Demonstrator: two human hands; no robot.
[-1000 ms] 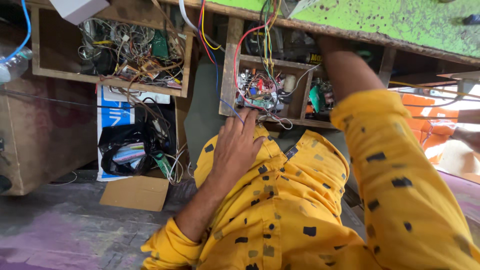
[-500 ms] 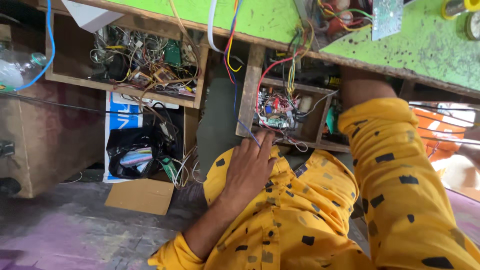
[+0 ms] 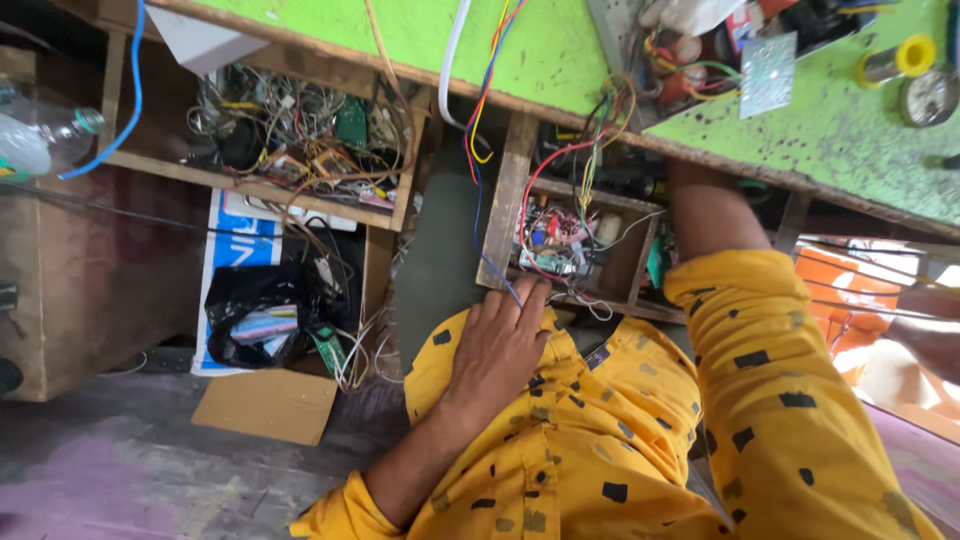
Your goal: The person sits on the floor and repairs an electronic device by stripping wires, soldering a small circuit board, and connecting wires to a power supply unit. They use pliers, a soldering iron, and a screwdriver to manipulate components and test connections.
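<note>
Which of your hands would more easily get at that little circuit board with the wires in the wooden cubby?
Probably the left hand: it lies on the yellow shirt just below the circuit board, in plain sight. The right arm runs under the green bench, hand hidden.

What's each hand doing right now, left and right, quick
Left hand: open, flat on the yellow shirt, holding nothing.
Right hand: not in view; the right forearm reaches under the green bench, out of sight.

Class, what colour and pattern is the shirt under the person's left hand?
Yellow shirt with small black marks, under the left hand; head view.
</note>
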